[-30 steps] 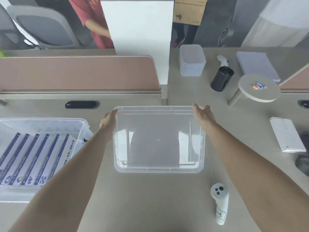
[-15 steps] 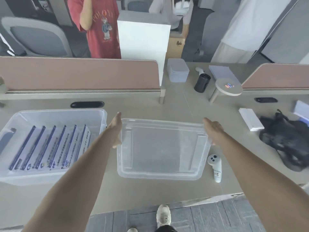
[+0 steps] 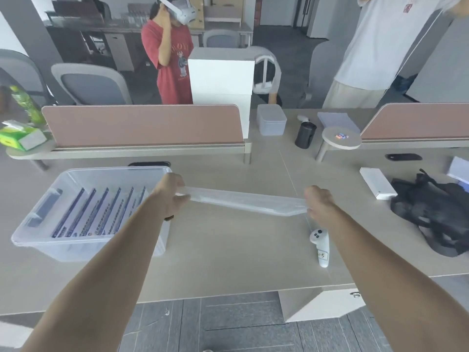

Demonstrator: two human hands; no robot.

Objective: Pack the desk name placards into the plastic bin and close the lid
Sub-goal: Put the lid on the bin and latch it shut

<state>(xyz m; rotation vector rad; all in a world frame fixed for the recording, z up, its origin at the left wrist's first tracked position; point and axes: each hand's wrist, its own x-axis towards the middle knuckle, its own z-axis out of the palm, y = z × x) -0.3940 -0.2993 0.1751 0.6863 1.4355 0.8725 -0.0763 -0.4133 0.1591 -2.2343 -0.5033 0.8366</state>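
Note:
A clear plastic lid (image 3: 243, 201) hangs in the air above the desk, seen almost edge-on and tilted down to the right. My left hand (image 3: 170, 191) grips its left end and my right hand (image 3: 319, 202) grips its right end. To the left stands the clear plastic bin (image 3: 33, 232), open on top. Several desk name placards (image 3: 99, 212) with dark blue edges stand in a row inside it. My left forearm crosses over the bin's right corner.
A white controller (image 3: 320, 246) lies under my right forearm. A black bag (image 3: 436, 214) and a white box (image 3: 377, 182) sit at the right. A black cup (image 3: 305, 134), small lidded tub (image 3: 271, 120) and pink dividers (image 3: 142, 125) are behind. Two people stand beyond the desk.
The lid lay flat on the desk with my hands on its far corners; now both hands have lifted it off the desk and tipped it nearly edge-on. My view has pulled back and up.

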